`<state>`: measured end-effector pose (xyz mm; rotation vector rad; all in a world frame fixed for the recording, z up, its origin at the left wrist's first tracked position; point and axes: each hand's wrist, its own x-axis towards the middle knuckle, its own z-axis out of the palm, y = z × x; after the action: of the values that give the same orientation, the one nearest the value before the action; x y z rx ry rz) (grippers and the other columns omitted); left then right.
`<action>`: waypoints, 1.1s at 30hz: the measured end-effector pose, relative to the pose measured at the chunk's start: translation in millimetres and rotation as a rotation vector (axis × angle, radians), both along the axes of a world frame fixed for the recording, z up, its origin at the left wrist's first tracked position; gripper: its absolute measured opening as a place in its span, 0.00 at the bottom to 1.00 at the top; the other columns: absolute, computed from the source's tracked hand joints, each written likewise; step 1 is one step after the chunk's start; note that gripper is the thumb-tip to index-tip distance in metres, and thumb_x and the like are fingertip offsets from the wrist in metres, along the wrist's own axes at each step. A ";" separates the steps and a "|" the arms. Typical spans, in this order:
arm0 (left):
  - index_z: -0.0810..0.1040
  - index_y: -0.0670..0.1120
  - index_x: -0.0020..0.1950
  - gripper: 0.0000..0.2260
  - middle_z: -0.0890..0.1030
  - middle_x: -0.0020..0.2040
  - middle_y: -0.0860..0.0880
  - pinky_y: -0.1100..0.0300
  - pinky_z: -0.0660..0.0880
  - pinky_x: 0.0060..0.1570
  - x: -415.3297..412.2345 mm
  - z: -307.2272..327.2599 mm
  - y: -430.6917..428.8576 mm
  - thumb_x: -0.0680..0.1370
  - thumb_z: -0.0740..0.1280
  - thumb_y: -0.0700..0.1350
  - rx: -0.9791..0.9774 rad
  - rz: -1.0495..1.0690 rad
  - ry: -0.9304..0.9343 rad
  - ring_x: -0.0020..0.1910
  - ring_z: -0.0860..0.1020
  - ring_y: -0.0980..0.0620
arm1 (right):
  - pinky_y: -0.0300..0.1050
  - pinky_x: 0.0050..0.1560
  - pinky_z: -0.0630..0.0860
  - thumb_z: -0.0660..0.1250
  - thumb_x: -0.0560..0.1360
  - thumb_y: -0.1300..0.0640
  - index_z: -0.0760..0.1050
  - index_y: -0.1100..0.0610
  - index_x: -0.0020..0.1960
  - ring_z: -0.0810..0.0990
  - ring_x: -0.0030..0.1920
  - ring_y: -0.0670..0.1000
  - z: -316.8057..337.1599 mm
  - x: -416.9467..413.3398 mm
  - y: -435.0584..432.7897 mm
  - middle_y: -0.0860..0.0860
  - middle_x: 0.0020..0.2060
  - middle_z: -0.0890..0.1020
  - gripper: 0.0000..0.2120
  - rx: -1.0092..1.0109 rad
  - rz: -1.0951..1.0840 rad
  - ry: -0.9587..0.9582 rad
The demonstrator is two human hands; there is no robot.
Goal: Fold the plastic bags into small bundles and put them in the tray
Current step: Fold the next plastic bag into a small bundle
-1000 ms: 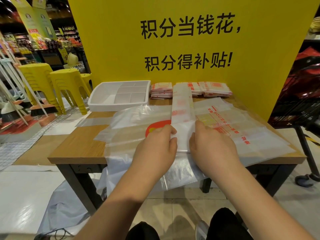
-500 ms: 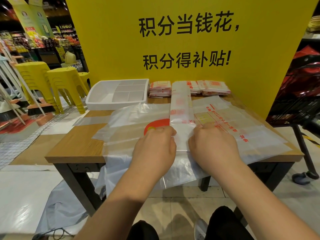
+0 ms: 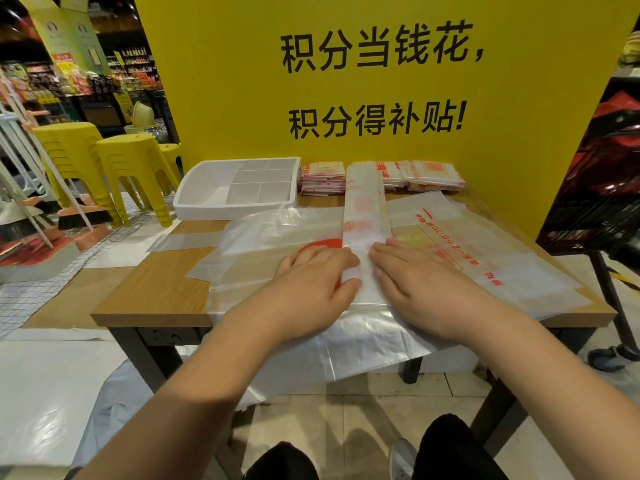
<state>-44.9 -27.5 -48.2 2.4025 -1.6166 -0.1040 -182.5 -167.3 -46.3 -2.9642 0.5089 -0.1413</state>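
Centrally, folded bag strip (image 3: 363, 216), left hand (image 3: 311, 284) and right hand (image 3: 424, 287) flat, pressing its near edges.

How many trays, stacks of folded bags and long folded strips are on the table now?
White tray: 1
Stacks of folded bags: 3, the middle one partly hidden
Long folded strip: 1
Total: 5

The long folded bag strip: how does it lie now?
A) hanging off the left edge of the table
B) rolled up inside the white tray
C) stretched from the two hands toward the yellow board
C: the strip runs from between the left hand and the right hand away to the stacks by the yellow board.
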 end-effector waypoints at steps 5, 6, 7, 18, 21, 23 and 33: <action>0.57 0.63 0.78 0.27 0.57 0.79 0.61 0.51 0.48 0.75 7.9 5.5 7.4 0.80 0.53 0.67 0.078 -0.026 0.027 0.79 0.50 0.55 | 0.40 0.75 0.35 0.39 0.75 0.28 0.42 0.41 0.81 0.37 0.77 0.38 0.2 -15.2 -25.0 0.37 0.79 0.42 0.38 0.062 0.096 0.129; 0.56 0.64 0.78 0.28 0.57 0.79 0.62 0.51 0.47 0.76 9.6 6.1 8.8 0.80 0.53 0.68 0.090 -0.031 0.034 0.79 0.50 0.55 | 0.41 0.75 0.34 0.39 0.73 0.25 0.41 0.40 0.80 0.35 0.77 0.37 1.3 -18.6 -30.4 0.36 0.79 0.41 0.39 0.076 0.106 0.141; 0.56 0.64 0.78 0.28 0.56 0.79 0.62 0.52 0.47 0.76 10.7 6.9 9.7 0.79 0.53 0.69 0.097 -0.035 0.041 0.79 0.49 0.56 | 0.42 0.76 0.34 0.40 0.72 0.24 0.42 0.39 0.80 0.35 0.76 0.36 2.1 -21.6 -35.4 0.35 0.78 0.41 0.40 0.094 0.112 0.147; 0.57 0.67 0.77 0.31 0.58 0.78 0.64 0.49 0.52 0.78 17.2 9.7 8.4 0.76 0.57 0.71 0.114 -0.039 0.110 0.78 0.51 0.57 | 0.40 0.76 0.37 0.53 0.71 0.24 0.44 0.33 0.79 0.35 0.75 0.32 8.0 -29.9 -46.2 0.28 0.75 0.42 0.40 0.229 0.113 0.175; 0.56 0.67 0.77 0.31 0.57 0.78 0.64 0.49 0.51 0.78 16.4 8.8 8.3 0.76 0.56 0.72 0.120 -0.047 0.108 0.78 0.50 0.57 | 0.36 0.74 0.34 0.52 0.73 0.26 0.44 0.35 0.79 0.34 0.74 0.31 5.2 -31.3 -44.4 0.29 0.76 0.41 0.39 0.214 0.116 0.161; 0.54 0.67 0.78 0.32 0.54 0.79 0.65 0.50 0.48 0.78 14.7 9.2 10.2 0.76 0.55 0.73 0.140 -0.068 0.105 0.78 0.47 0.58 | 0.36 0.74 0.33 0.51 0.73 0.25 0.43 0.36 0.80 0.33 0.74 0.31 2.7 -32.5 -43.5 0.31 0.77 0.41 0.40 0.173 0.135 0.144; 0.61 0.58 0.78 0.37 0.65 0.76 0.60 0.56 0.62 0.74 19.5 24.5 6.5 0.73 0.59 0.74 0.144 -0.172 -0.006 0.74 0.62 0.59 | 0.42 0.79 0.45 0.52 0.68 0.19 0.50 0.38 0.80 0.46 0.77 0.35 4.5 -34.5 -42.6 0.35 0.79 0.51 0.46 0.206 0.141 0.033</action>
<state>-25.3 -21.0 -23.6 2.3629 -1.8762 -0.2518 -217.0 -209.9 -41.8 -2.7921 0.2966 -0.0242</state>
